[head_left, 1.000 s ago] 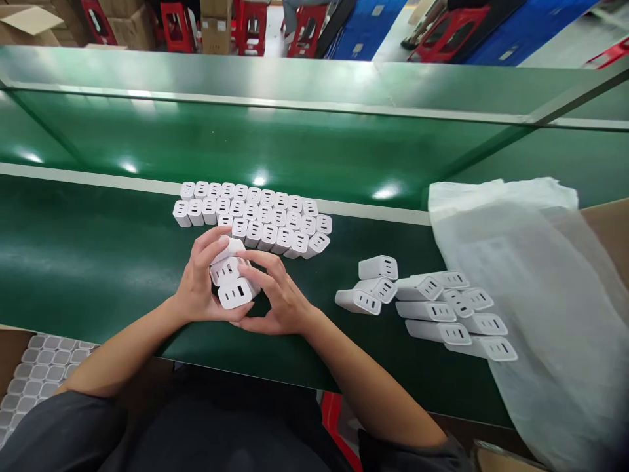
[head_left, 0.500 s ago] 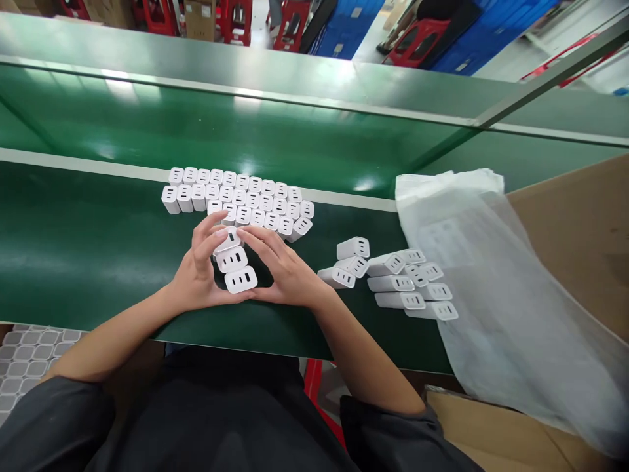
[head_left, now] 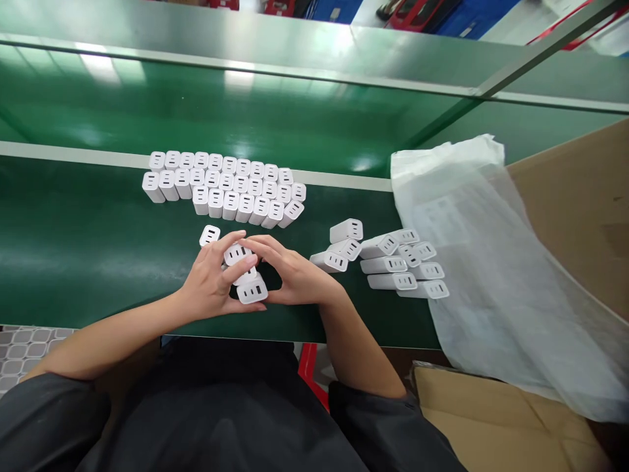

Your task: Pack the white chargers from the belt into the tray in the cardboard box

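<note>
A short column of white chargers [head_left: 252, 292], their port faces turned up, sits between my two hands near the front of the green bench. My left hand [head_left: 209, 272] curls around its left side, fingers lying over the upper chargers and partly hiding them. From the other side my right hand [head_left: 295, 275] closes on the same group, fingertips at its far end and thumb near the closest charger. One single charger [head_left: 209, 236] stands just beyond my left fingers. Farther off, several chargers [head_left: 230, 205] stand upright in close rows.
Loose chargers [head_left: 393, 264] lie in a pile to the right. Beside them a white plastic bag [head_left: 457, 262] drapes over the bench edge by a cardboard box [head_left: 580, 216]. A metal rail [head_left: 304, 85] crosses behind the rows.
Both hands have shifted slightly right and nearer to me with the chargers. A single charger now stands apart beyond my left hand. The view has tilted down.
</note>
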`<state>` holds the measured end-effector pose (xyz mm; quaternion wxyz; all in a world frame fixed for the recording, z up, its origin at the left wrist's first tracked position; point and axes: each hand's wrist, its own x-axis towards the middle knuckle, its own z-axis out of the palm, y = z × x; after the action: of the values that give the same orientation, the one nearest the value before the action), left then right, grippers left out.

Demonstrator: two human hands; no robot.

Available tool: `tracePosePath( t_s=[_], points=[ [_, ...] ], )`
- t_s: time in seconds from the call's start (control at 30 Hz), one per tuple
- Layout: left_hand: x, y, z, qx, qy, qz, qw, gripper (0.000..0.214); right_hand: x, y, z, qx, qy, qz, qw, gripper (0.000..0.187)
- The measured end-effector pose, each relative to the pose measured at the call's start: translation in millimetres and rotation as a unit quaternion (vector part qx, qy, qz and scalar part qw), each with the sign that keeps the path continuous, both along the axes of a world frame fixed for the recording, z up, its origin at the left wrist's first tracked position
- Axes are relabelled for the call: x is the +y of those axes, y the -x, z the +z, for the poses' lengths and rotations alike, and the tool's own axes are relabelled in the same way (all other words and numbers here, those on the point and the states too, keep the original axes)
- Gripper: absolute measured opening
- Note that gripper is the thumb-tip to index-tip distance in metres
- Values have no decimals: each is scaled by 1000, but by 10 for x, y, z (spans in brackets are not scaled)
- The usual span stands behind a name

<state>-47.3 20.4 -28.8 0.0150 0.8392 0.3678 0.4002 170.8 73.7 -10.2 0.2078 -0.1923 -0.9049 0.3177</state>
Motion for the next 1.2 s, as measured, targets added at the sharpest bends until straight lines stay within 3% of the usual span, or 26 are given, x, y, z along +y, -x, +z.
tracePosePath(
  t_s=[0.27,0.47,0.7,0.8,1.0,1.1,1.2],
  points=[
    [-60,-1,-82,83,106,-9,991,102,47,-144,-109,-51,58,22,997,88],
    [117,229,116,119,166,-35,978,106,74,-261,-65,-85,71,-6,994,85],
    [363,525,284,124,221,-57,966,109,-21,-266,40,-104,75,-27,991,99],
    [412,642,321,126,261,-53,956,109,-105,-130,16,-99,33,-50,993,100],
    [427,693,381,115,362,-30,925,93,-288,182,-73,-93,-136,-131,978,93],
    [422,665,398,116,384,-23,916,84,-343,270,-116,-73,-185,-157,967,76],
    [416,657,405,130,395,-37,909,82,-337,292,-157,-50,-191,-161,967,48]
  ],
)
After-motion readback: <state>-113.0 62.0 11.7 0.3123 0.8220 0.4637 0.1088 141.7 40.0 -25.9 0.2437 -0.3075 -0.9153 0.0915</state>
